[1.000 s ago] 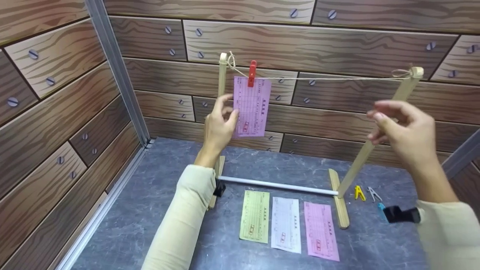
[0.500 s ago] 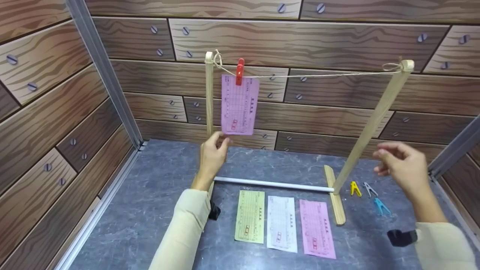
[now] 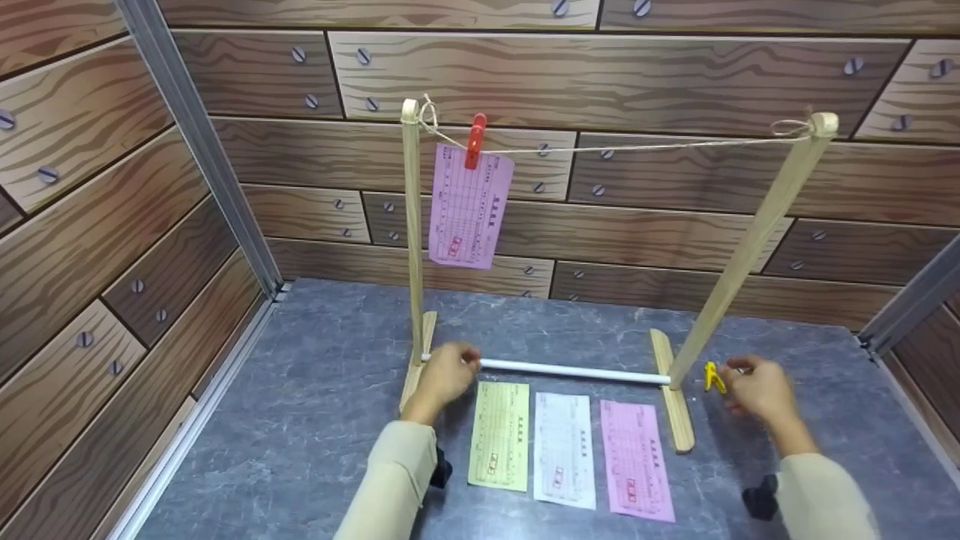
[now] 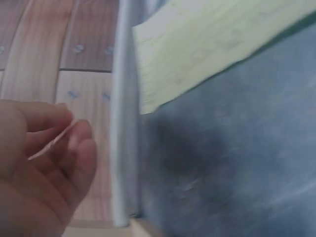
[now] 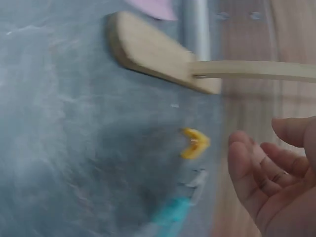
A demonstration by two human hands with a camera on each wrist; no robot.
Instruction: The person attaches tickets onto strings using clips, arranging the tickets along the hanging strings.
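My left hand hovers in front of the white rod's left end, near the light-green slip. Its fingers are loosely bent and nothing shows in its grasp. On the right, my right hand is beside a yellow clothespin. In the right wrist view, the thumb and fingers stand apart, and a grey clothespin and a blue clothespin lie near the yellow one; in the head view the hand hides these two. A red clothespin clamps a pink slip to the string.
Two wooden posts, the left post and the leaning right post, carry the string. A white rod joins their feet. Beside the green slip lie a white slip and another pink slip. Wood-patterned walls enclose the grey tabletop.
My left hand has left the hanging pink slip and dropped to the rod. My right hand has come down from beside the right post to the clothespins. The hanging slip has tilted slightly.
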